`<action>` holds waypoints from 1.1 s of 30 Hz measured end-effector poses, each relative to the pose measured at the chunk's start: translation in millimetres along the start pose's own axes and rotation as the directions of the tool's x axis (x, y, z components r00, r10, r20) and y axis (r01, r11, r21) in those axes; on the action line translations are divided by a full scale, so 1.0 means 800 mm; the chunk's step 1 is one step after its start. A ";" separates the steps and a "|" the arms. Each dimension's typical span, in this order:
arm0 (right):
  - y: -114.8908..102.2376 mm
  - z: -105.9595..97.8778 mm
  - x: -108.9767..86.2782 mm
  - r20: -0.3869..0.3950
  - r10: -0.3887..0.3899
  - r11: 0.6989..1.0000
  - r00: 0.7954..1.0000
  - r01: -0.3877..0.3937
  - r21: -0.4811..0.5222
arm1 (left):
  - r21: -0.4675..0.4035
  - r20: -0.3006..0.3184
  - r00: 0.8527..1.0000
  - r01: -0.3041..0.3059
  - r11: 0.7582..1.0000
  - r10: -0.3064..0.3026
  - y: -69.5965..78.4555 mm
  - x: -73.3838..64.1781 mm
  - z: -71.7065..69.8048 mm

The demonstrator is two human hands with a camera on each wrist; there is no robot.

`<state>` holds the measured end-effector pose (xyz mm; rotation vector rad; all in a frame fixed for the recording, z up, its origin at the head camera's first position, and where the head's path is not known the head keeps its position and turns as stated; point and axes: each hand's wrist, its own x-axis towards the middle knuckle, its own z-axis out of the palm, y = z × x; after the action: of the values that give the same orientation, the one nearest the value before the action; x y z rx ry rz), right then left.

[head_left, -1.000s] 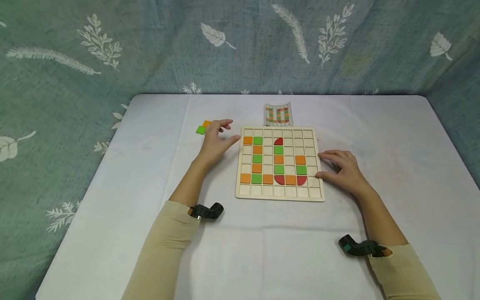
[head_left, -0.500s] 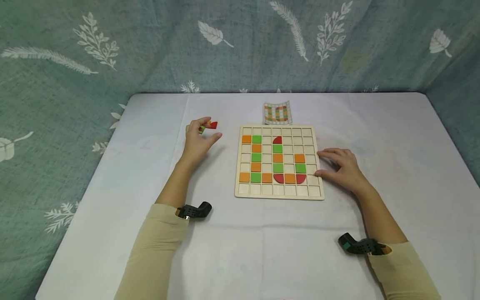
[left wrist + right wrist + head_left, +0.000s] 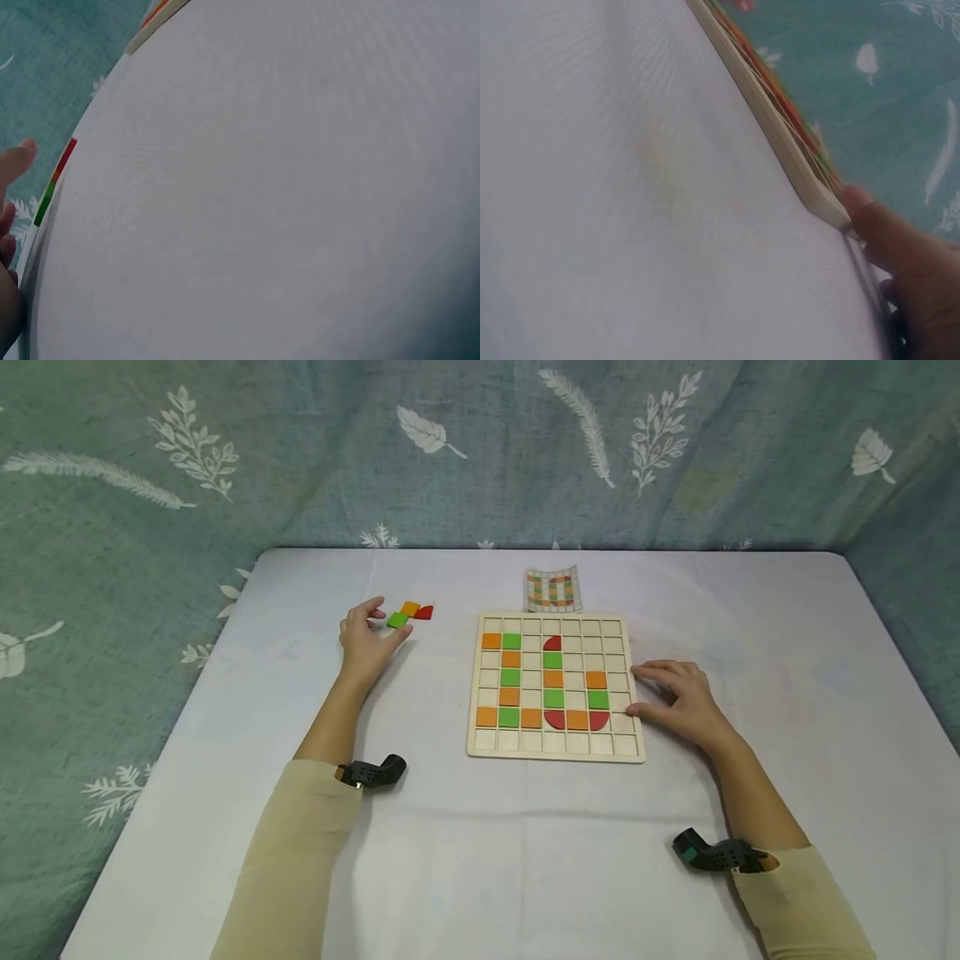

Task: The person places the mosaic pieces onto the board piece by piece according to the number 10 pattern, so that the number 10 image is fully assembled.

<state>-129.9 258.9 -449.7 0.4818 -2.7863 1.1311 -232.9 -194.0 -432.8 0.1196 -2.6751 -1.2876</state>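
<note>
In the head view a wooden grid board (image 3: 557, 744) lies flat, with orange, green and red tiles set in some cells. To its left lie a loose green tile (image 3: 397, 620), an orange tile (image 3: 409, 608) and a red quarter-round tile (image 3: 423, 612), close together. My left hand (image 3: 363, 645) is just left of these tiles, thumb and fingers apart with nothing between them. The left wrist view catches that hand only at its edge. My right hand (image 3: 686, 703) touches the board's right edge with thumb and fingertips; the right wrist view shows the thumb (image 3: 874, 217) at the board's corner.
A small printed card (image 3: 553, 590) with a coloured grid pattern lies behind the board, slightly curled. White cloth covers the table (image 3: 480, 868). A green leaf-patterned curtain (image 3: 480, 460) hangs behind and along the sides.
My left hand has moved left, away from the board and past the loose tiles. The red quarter-round tile now shows beside the green and orange ones. The right hand stays at the board's edge.
</note>
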 end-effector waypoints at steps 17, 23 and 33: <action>-0.002 0.004 0.003 0.010 -0.012 1.000 1.000 0.013 -0.029 | 0.279 -0.021 0.999 0.034 0.960 -0.030 -0.012 -0.003 0.003; -0.002 -0.001 0.001 0.004 -0.014 1.000 1.000 0.015 -0.022 | 0.284 0.021 0.999 -0.032 0.958 0.027 -0.011 -0.015 0.005; -0.003 -0.001 0.000 0.003 0.001 1.000 1.000 -0.001 -0.008 | 0.326 0.122 0.963 -0.269 0.906 0.242 0.000 -0.027 0.020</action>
<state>-129.1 257.7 -447.6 0.4815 -2.7936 1.1197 -214.5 -178.9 -445.0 -0.2388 -2.8366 -0.7604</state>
